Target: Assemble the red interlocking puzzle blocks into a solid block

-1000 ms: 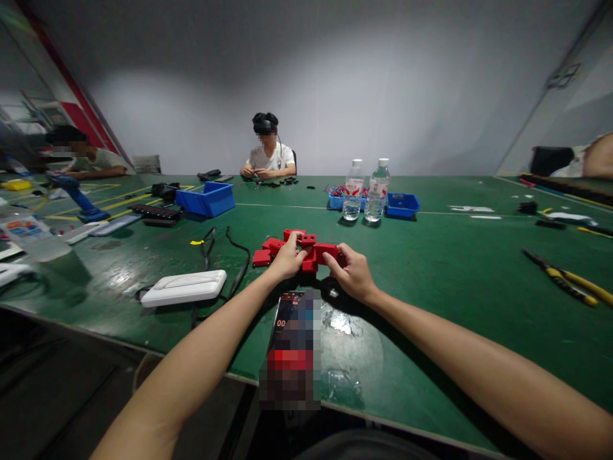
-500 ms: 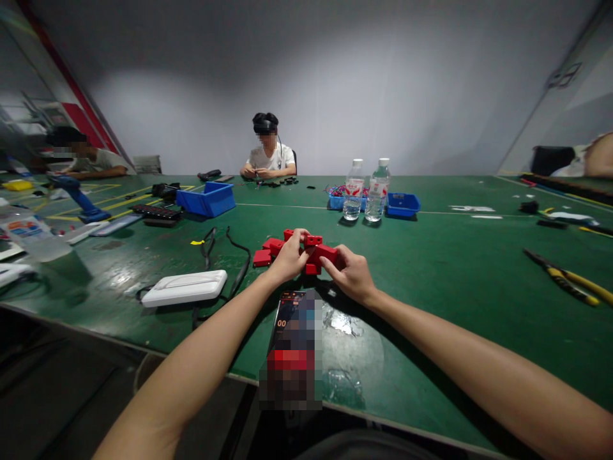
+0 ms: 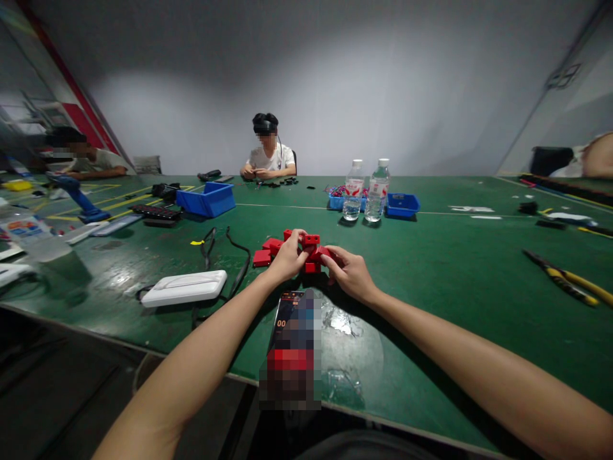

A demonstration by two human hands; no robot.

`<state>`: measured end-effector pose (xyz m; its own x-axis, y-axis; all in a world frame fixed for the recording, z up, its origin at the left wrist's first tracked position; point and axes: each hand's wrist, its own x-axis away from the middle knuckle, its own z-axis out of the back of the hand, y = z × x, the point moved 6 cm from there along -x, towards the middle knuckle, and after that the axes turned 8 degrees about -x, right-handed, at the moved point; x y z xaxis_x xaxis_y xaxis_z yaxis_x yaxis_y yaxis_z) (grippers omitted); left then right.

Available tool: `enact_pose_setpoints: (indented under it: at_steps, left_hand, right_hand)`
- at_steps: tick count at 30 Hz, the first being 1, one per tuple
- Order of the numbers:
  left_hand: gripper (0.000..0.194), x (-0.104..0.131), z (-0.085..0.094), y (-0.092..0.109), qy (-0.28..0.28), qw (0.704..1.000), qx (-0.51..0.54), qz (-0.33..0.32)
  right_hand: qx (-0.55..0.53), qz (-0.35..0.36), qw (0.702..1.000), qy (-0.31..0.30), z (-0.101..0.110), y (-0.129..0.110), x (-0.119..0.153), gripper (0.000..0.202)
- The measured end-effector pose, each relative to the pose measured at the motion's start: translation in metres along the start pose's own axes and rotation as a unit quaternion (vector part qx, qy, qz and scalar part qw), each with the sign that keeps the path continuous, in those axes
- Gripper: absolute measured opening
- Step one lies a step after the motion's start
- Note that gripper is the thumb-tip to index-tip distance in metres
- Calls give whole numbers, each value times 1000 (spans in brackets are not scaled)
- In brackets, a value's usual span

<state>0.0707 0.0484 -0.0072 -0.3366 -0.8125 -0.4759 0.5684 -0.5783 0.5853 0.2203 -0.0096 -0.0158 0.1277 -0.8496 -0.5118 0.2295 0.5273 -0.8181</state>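
Several red blocks lie bunched on the green table in front of me. My left hand [image 3: 288,259] is curled over the bunch, its thumb and fingers closed on a red block with two dark holes [image 3: 311,239]. My right hand [image 3: 353,275] pinches another red block [image 3: 324,252] between thumb and fingers, tilted against the bunch. Below them shows the front of a lower red block [image 3: 313,268]. To the left of my left hand sit loose red blocks [image 3: 262,258], partly hidden by its fingers. How the blocks join is too small to tell.
A phone [image 3: 290,319] lies just below my hands. To the left are a white power bank [image 3: 184,289] and a black cable [image 3: 244,265]. Two water bottles [image 3: 353,191] and a blue bin [image 3: 205,199] stand beyond. Yellow-handled pliers [image 3: 560,278] lie right. A person [image 3: 271,156] sits opposite.
My right hand has turned the red block it holds, so less of the block shows now. My left hand has stayed nearly in place; the two-hole block has shifted slightly left.
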Motion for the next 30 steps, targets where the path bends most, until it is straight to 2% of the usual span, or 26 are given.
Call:
enact_pose_setpoints:
  at_steps: [3, 10, 14, 17, 23, 30]
  left_hand:
    - [32, 0, 0, -1, 2, 1000, 8, 4]
    - [32, -1, -2, -2, -6, 1000, 20, 13]
    - [31, 0, -2, -1, -10, 1000, 11, 12]
    - [32, 0, -2, -1, -10, 1000, 9, 9]
    - [35, 0, -1, 2, -6, 1000, -9, 8]
    - [42, 0, -1, 5, -9, 1000, 6, 6]
  right_hand:
    - [-42, -24, 999, 0, 0, 5, -2, 34]
    - [-117, -42, 989, 76, 11, 14, -6, 37]
    - [-184, -72, 979, 53, 6, 20, -6, 40]
    - [-198, -57, 978, 27, 2, 19, -7, 38]
    - [-175, -42, 983, -25, -5, 17, -5, 35]
    - [-13, 17, 999, -43, -5, 2, 0, 33]
